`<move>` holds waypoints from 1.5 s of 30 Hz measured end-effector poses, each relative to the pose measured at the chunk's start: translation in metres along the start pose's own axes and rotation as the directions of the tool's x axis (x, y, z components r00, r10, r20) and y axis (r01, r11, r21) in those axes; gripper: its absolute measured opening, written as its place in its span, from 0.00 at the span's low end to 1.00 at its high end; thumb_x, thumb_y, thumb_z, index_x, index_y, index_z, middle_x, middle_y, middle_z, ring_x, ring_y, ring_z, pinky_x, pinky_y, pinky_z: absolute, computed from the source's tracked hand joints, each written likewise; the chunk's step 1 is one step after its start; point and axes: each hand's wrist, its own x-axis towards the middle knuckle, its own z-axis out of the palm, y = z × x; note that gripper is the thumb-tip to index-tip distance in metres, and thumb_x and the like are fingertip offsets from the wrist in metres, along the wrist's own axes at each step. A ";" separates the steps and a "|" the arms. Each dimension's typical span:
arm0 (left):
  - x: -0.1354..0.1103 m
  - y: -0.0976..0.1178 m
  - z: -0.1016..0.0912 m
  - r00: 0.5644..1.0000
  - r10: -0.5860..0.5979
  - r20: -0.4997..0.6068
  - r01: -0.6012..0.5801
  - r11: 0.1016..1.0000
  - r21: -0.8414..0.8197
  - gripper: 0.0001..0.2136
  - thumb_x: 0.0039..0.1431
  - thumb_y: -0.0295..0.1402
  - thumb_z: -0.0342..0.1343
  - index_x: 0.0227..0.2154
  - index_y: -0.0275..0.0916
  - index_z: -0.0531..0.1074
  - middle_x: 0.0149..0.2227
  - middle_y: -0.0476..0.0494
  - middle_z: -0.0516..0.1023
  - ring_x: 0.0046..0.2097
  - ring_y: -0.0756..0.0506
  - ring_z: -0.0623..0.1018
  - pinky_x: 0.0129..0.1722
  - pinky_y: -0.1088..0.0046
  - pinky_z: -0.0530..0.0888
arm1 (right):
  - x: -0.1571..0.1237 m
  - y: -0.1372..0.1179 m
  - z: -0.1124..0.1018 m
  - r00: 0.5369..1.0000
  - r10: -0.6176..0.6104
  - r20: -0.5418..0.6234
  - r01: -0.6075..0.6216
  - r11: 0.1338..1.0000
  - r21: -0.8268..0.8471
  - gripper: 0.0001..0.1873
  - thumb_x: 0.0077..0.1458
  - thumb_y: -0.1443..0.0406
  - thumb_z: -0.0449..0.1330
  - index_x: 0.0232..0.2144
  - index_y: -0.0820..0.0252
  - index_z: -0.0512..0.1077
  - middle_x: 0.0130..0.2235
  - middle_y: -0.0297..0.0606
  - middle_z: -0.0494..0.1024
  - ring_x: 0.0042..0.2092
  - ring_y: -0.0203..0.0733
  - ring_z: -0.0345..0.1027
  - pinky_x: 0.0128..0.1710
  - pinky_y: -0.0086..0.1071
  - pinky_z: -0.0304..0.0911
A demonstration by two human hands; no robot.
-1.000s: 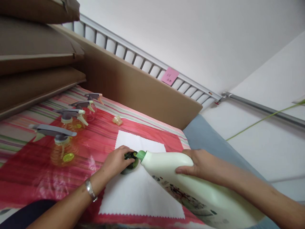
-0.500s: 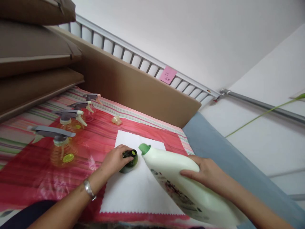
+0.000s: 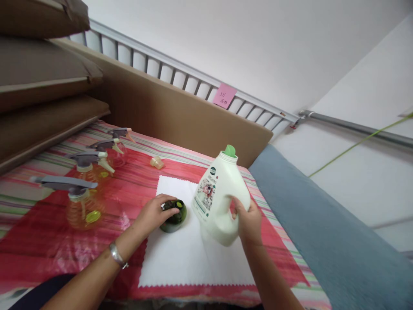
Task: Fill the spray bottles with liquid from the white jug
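Note:
My right hand is wrapped round the handle of a pale green detergent jug with a green pour spout. The jug is close to upright, leaning slightly, over the right part of a white cloth; I cannot tell whether its base touches the cloth. On the cloth's left side is a dark green glass bottle with an open mouth. My left hand grips this bottle round its neck, thumb in front and fingers behind.
Several spray bottles with grey trigger heads stand in a row on the left. A small cream cap lies behind the cloth. Red sheeting covers a striped tablecloth. Cardboard stands along the back; flat boxes are stacked at left.
The jug has gone from tipped toward the green bottle, spout at its mouth, to nearly upright, with the spout pointing up. My left hand and the green bottle have stayed in place.

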 end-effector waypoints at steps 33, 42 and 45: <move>-0.013 0.044 -0.027 0.990 -0.093 -0.107 -0.040 0.543 -0.839 0.12 0.56 0.39 0.52 0.34 0.37 0.75 0.49 0.38 0.74 0.52 0.41 0.70 0.48 0.65 0.69 | -0.085 -0.085 0.048 0.733 -0.158 0.662 0.076 0.986 0.151 0.16 0.45 0.62 0.61 0.40 0.58 0.72 0.37 0.39 0.76 0.30 0.39 0.68 0.29 0.32 0.64; -0.029 0.056 -0.013 0.999 0.035 -0.031 -0.046 0.712 -0.701 0.13 0.57 0.40 0.51 0.39 0.41 0.74 0.56 0.43 0.67 0.54 0.41 0.69 0.55 0.62 0.62 | -0.111 -0.089 0.091 0.754 -0.117 0.646 -0.031 0.977 0.213 0.17 0.42 0.64 0.61 0.39 0.58 0.71 0.27 0.31 0.74 0.23 0.34 0.62 0.24 0.28 0.60; -0.033 0.059 -0.013 0.997 0.066 0.049 -0.020 0.773 -0.634 0.18 0.55 0.42 0.53 0.46 0.41 0.71 0.55 0.43 0.68 0.53 0.40 0.69 0.55 0.63 0.63 | -0.107 -0.084 0.083 0.756 -0.109 0.645 -0.036 0.978 0.207 0.13 0.45 0.62 0.60 0.35 0.60 0.72 0.24 0.31 0.72 0.23 0.35 0.62 0.23 0.28 0.60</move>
